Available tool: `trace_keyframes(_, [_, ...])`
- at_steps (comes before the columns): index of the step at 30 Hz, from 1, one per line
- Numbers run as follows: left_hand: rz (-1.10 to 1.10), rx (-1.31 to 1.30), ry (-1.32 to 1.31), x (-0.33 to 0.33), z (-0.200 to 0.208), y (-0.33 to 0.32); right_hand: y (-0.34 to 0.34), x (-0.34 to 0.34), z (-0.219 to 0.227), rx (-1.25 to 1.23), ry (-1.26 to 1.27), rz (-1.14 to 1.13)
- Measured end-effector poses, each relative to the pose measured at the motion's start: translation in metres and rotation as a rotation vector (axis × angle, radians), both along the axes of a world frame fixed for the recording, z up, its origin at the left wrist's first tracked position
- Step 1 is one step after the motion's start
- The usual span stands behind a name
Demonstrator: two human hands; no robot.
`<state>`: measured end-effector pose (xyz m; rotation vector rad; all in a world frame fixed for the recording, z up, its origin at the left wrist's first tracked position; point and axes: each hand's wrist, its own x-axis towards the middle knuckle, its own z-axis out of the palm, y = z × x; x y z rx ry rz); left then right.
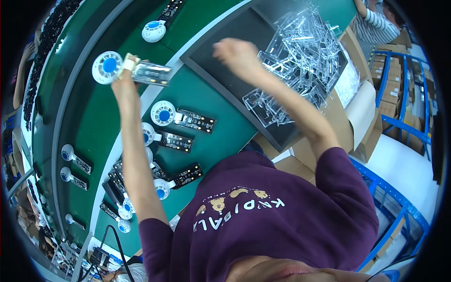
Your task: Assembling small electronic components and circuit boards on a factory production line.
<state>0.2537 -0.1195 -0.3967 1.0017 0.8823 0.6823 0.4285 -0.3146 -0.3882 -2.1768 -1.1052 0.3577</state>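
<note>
My left hand [126, 81], with pale wrapping about a finger, is closed on a device with a round white slotted head [106, 68] and blue centre. Its board end [152, 74] sticks out to the right under a shiny clear cover, above the green bench's pale edge strip. My right hand [237, 54] is over the dark tray [213, 77], slightly blurred, its fingers curled in and nothing visible in them. Beside it in the tray lies a heap of clear plastic covers [305, 56]. Nearest my left forearm is a similar device [163, 114] with a bare board.
Several more such devices [176, 141] lie on the green bench near my left forearm. Others [75, 160] lie on the green belt [84, 113] at left, one [154, 31] at its far end. Cardboard boxes [371, 127] and blue shelving [387, 80] stand at right. Another person [376, 23] is at far right.
</note>
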Motion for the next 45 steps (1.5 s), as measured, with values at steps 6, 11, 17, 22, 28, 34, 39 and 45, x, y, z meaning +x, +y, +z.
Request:
trace_keyframes(6, [-0.100,0.146,0.686,-0.023,-0.064,0.122,-0.087,0.084,-0.028,-0.375,-0.594,0.098])
trace_keyframes(11, [0.173,0.845,1.468,-0.058,-0.117,0.168,-0.098,0.110,-0.034,-0.311,-0.540,0.141])
trace_keyframes(17, [-0.225,0.091,0.468,0.065,-0.068,0.047,-0.015,0.106,-0.021,0.530,0.549,-0.375])
trace_keyframes(22, [0.190,0.086,0.289,0.107,-0.084,0.039,-0.010,0.087,-0.062,0.269,0.205,-0.258])
trace_keyframes(28, [0.269,0.815,0.468,0.089,-0.058,0.048,-0.035,0.088,-0.043,-0.178,-0.659,0.707])
trace_keyframes(34, [0.342,0.278,-0.119,0.067,-0.022,0.025,-0.017,0.087,-0.022,-0.086,-0.428,0.620])
trace_keyframes(39, [0.325,0.027,-0.260,0.049,-0.022,-0.008,0.021,-0.002,0.012,0.199,-0.269,0.288])
trace_keyframes(45, [0.345,0.039,-0.239,0.051,-0.017,-0.039,0.056,-0.062,-0.007,0.179,-0.408,0.231])
